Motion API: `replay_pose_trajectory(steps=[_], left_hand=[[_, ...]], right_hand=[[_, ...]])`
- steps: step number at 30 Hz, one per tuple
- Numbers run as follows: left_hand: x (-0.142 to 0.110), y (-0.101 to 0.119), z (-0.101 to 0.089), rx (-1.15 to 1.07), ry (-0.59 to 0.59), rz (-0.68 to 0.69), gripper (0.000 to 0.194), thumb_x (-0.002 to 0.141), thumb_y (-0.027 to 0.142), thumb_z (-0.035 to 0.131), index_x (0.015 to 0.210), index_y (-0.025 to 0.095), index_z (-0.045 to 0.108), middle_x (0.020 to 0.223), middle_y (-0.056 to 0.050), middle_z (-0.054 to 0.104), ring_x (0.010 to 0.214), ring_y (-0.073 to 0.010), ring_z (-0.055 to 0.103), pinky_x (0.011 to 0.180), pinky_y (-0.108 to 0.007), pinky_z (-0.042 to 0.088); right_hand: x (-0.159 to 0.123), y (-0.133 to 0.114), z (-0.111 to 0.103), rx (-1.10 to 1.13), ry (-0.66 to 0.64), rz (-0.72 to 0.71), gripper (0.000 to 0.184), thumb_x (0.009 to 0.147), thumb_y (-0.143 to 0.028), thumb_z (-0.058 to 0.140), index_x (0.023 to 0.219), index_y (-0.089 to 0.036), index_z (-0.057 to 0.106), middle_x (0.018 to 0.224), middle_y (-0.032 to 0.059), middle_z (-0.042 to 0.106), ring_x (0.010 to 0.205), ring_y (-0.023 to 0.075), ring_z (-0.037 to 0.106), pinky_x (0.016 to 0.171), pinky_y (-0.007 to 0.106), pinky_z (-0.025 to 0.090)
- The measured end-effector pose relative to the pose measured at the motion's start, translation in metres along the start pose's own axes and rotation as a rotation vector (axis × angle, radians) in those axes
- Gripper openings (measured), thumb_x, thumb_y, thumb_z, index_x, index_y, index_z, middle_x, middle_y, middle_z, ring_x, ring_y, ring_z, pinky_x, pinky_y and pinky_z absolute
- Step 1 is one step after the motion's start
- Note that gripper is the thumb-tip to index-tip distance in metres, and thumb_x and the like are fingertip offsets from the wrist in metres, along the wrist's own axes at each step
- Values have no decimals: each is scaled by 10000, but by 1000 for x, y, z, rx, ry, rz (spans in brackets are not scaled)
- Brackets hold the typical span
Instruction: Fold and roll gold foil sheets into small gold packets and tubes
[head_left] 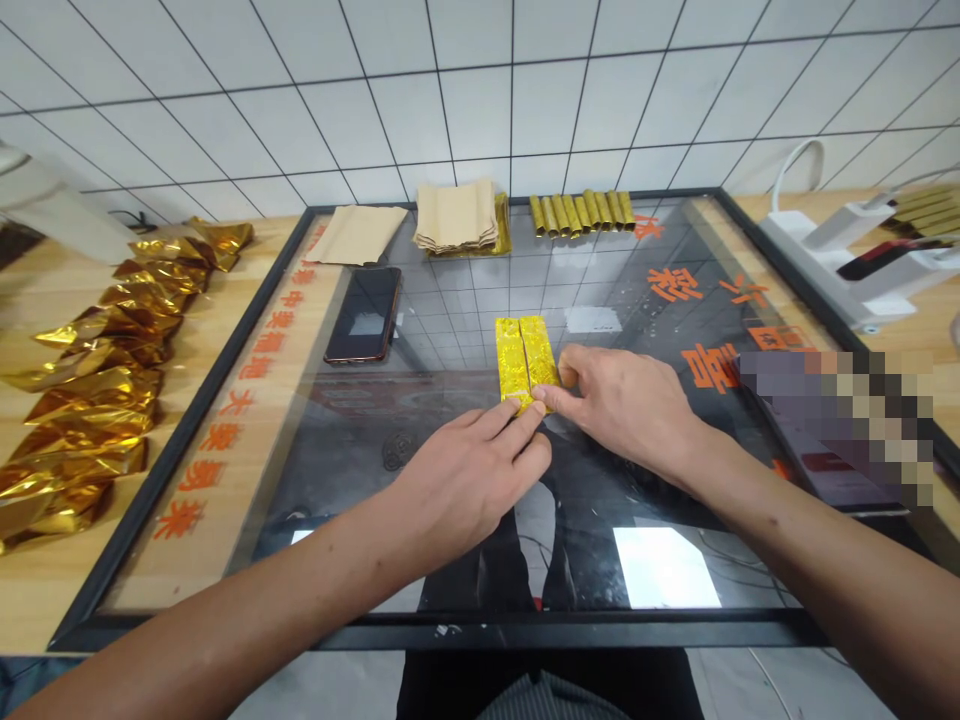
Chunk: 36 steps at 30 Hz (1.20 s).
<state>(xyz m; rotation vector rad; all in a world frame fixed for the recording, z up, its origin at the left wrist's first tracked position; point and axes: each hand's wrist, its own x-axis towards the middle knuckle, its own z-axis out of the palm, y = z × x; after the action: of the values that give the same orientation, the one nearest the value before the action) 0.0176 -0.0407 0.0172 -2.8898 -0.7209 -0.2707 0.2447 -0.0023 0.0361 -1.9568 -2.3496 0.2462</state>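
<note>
A small sheet of gold foil paper (pixel 514 358) lies on the glass tabletop, its two sides folded in so that they meet along a middle seam. My left hand (pixel 472 470) reaches in from the lower left, fingers stretched out and tips pressing the paper's near edge. At the paper's lower right corner is my right hand (pixel 630 400); its thumb presses on the foil and the other fingers curl in beside the right edge. The two hands nearly touch at the near end of the seam. The fingertips cover part of that near edge.
Behind the paper lie rolled gold tubes (pixel 581 213), a stack of brown paper (pixel 454 215) and a brown sheet (pixel 360 235). A phone (pixel 364 315) lies left. Folded gold foil pieces (pixel 112 340) line the left side. A power strip (pixel 825 265) and a partly blurred dark object (pixel 817 430) sit right.
</note>
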Motion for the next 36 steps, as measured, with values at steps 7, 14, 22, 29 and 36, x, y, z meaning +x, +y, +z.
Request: replay_pose_trajectory(steps=[7, 14, 22, 29, 36], left_hand=[[2, 3, 0, 30, 18, 14, 236, 1018, 116, 539, 1221, 88, 655, 1425, -206, 694, 1323, -351, 671, 1008, -440, 622], [0, 4, 0, 14, 0, 10, 258, 1038, 139, 510, 1252, 91, 646, 1460, -221, 668, 1364, -363, 647, 1059, -463, 601], [-19, 6, 6, -29, -34, -64, 364, 1059, 126, 437, 1393, 113, 582, 1616, -202, 549, 1541, -319, 497, 1210, -463, 492], [-30, 15, 12, -80, -26, -230, 378, 1090, 156, 399, 1416, 134, 591, 1628, -161, 551, 1546, -303, 495, 1261, -488, 446], [-27, 20, 13, -82, 10, -312, 366, 1096, 165, 395, 1378, 155, 629, 1604, -139, 583, 1533, -283, 512, 1253, -488, 454]], right_hand=[[8, -2, -3, -55, -38, 17, 524, 967, -756, 546, 868, -254, 659, 761, 42, 722, 641, 213, 588, 577, 329, 225], [15, -5, -7, -110, -84, 29, 567, 944, -799, 526, 895, -263, 701, 769, 44, 736, 643, 222, 613, 573, 318, 261], [18, -5, -6, -118, -102, 22, 564, 946, -804, 518, 891, -269, 686, 832, 51, 771, 741, 269, 692, 566, 338, 296], [17, -8, -9, -108, -126, 46, 514, 952, -760, 558, 937, -268, 705, 919, 74, 805, 844, 311, 741, 607, 353, 367], [18, -7, -5, -78, -111, 36, 537, 954, -764, 559, 987, -259, 738, 972, 101, 820, 898, 316, 752, 699, 360, 447]])
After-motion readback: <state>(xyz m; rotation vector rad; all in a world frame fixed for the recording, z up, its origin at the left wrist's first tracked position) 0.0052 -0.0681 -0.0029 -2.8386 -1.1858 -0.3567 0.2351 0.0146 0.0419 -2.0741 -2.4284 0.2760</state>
